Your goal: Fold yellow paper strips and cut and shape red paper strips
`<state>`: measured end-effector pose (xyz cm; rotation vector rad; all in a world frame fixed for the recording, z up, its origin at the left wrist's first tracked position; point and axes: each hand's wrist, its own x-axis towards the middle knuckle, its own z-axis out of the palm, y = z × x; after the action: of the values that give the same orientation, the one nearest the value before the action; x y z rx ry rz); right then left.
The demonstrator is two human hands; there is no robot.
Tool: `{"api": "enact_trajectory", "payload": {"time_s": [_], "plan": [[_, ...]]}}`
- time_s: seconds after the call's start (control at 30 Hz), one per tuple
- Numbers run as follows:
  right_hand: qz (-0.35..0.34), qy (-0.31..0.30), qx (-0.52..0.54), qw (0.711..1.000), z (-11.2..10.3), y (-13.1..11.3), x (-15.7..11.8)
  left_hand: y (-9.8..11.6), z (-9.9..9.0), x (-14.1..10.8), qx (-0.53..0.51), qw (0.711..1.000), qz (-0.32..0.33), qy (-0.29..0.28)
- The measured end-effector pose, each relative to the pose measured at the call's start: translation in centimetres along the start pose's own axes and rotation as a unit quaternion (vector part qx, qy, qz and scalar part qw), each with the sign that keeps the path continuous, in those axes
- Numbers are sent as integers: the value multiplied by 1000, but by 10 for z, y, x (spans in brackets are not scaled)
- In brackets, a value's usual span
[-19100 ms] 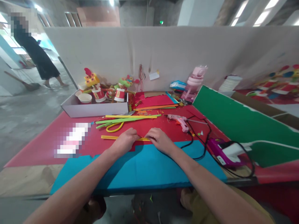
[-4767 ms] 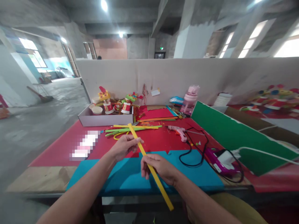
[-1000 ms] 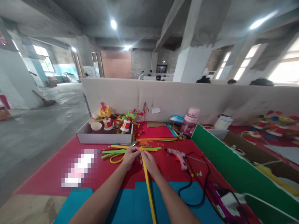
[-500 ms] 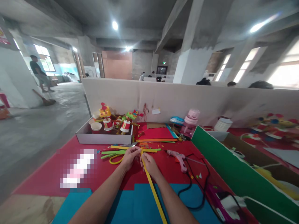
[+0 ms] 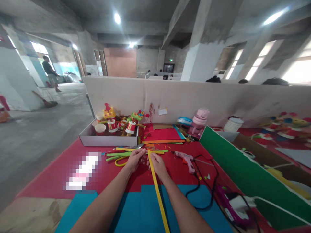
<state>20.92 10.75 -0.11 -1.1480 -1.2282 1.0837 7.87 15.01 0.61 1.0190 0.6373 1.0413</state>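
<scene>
Head view, yellow strip (image 5: pixel 159 201): between the forearms, far end at the hands, running toward the wearer over the blue sheet (image 5: pixel 131 213).
Right hand (image 5: pixel 157 165): grasping the yellow strip near its far end, thumb on top.
Left hand (image 5: pixel 136 160): fingers bunched just beside that end; whether they pinch anything, I cannot tell.
Green strips (image 5: pixel 116 156): lying loosely beyond the left hand, a yellow loop (image 5: pixel 119 162) near them.
Pink glue gun (image 5: pixel 186 158): on the red covering (image 5: pixel 111 181), right of the right hand, its black cord looping toward the wearer.
Purple power strip (image 5: pixel 227 204): farther right, white plug (image 5: pixel 239 204) on it, beside the green panel (image 5: pixel 243 171).
White box (image 5: pixel 109 141): back left, holding paper cups and cup figures.
Person (image 5: pixel 50 72): standing far left, beyond the partition (image 5: pixel 184 97).
</scene>
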Motion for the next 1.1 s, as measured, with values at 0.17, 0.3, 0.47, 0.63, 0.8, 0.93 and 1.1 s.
{"api": "enact_trajectory", "payload": {"time_s": [0.17, 0.3, 0.47, 0.63, 0.8, 0.93, 1.1], "plan": [[-11, -27, 16, 999, 1, 0, -2, 1, 2, -1, 13, 999, 3, -41], [-21, -27, 9, 999, 1, 2, -1, 1, 3, -1, 2, 999, -9, -37], [-19, -34, 19, 999, 1, 3, -1, 3, 3, -1, -8, 999, -27, -38], [-13, -42, 31, 999, 2, 0, -3, 4, 1, -1, -7, 998, -36, -44], [-28, -45, 11, 999, 1, -3, -3, 2, 0, 0, 19, 1000, -10, -16], [-65, -20, -36, 997, 1, 0, -1, -1, 2, 1, 84, 993, 57, 56], [-87, -11, -101, 991, 2, 8, 0, -3, 5, 0, 182, 964, 120, 154]]}}
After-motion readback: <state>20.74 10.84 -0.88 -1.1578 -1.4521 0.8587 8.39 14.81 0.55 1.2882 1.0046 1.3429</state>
